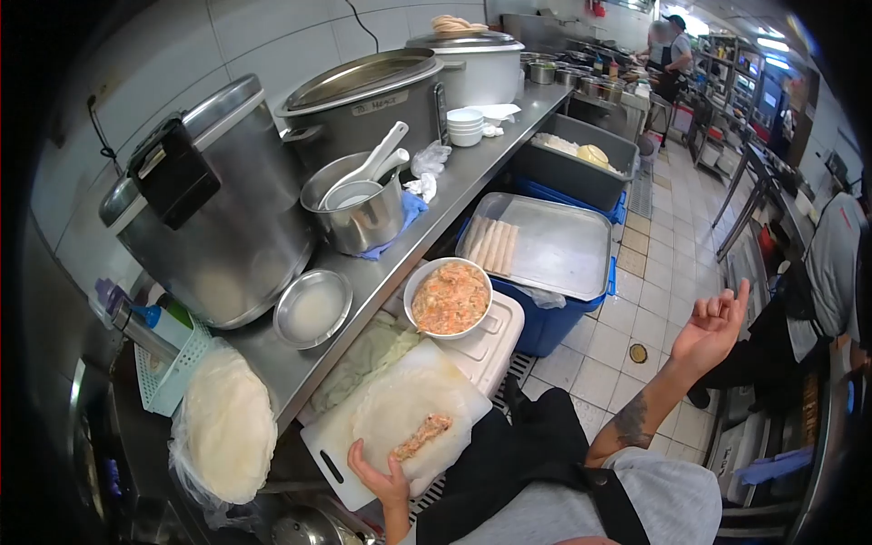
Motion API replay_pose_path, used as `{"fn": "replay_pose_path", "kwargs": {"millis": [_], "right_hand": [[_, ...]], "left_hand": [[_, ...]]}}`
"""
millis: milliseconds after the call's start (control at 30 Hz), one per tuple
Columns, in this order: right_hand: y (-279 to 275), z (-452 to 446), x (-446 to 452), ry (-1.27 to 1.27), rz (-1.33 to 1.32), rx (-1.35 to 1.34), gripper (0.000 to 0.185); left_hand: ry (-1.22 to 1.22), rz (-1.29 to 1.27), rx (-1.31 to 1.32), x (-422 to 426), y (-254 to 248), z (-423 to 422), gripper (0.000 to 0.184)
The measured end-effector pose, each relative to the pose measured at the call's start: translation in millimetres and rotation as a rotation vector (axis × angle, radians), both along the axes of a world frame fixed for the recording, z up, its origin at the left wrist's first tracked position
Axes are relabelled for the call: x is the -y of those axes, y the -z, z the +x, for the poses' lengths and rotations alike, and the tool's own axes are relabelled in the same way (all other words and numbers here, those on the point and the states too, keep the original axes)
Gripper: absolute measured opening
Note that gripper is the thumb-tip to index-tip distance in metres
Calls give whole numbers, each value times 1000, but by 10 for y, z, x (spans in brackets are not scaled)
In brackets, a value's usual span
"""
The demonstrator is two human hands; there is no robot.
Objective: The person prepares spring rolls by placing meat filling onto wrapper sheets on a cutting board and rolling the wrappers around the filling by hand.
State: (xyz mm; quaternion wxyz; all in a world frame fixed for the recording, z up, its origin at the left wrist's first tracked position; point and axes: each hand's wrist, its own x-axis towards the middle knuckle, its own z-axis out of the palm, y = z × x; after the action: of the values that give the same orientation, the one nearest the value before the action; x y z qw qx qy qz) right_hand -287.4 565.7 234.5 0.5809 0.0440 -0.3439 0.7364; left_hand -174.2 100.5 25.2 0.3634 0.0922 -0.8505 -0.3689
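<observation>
A white cutting board [332,440] bears a round, thin wrapper [377,409] with a strip of orange-pink filling [422,436] on it. My left hand [380,474] rests at the wrapper's lower left edge, fingers apart, beside the filling. Raised away to the right, above the tiled floor, my right hand [711,329] has one finger stretched out and the others curled; nothing shows in it. Beyond the board stands a white bowl [451,295] of the same filling. Several pale rolls [491,245] lie on a metal tray [563,250]. A stack of wrappers [227,427] in plastic is at left.
Large steel pots [218,209] line the counter [363,304] with a small pot [363,218] holding ladles and a shallow dish [312,311] of cloudy liquid. Blue bins [545,318] stand below. A person in grey [831,282] is at right; others [677,54] are far back.
</observation>
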Motion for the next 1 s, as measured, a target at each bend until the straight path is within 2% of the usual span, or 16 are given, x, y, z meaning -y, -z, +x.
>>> {"fn": "replay_pose_path", "kwargs": {"millis": [67, 167, 367, 600, 733, 800, 867, 900, 967, 1000], "right_hand": [[-48, 27, -82, 34, -204, 16, 53], [-25, 58, -120, -3, -261, 19, 51], [176, 98, -300, -113, -162, -35, 43], [-17, 286, -402, 83, -184, 17, 46], [-631, -129, -975, 15, 58, -3, 36], [-1145, -451, -1400, 0, -28, 57, 26], [-1330, -766, -2074, -113, -192, 66, 30], [-1351, -755, -2044, -61, -166, 87, 29], [-1248, -713, -1778, 19, -110, 151, 26], [-1029, -660, -1617, -27, 90, 201, 25]], "left_hand": [[1, -5, 2, -4, 5, -1, 62], [3, -10, 4, -13, 13, -3, 61], [-6, 9, 8, -10, -21, 4, 59], [4, 23, -75, 13, -88, -83, 48], [46, 8, -72, -77, -421, -161, 44], [64, 13, -89, -208, -641, -221, 41], [91, 60, -135, -266, -684, -267, 39], [95, 85, -153, -288, -681, -269, 39], [161, 296, -151, -353, -646, -337, 34], [184, 404, -144, -383, -659, -351, 32]]}}
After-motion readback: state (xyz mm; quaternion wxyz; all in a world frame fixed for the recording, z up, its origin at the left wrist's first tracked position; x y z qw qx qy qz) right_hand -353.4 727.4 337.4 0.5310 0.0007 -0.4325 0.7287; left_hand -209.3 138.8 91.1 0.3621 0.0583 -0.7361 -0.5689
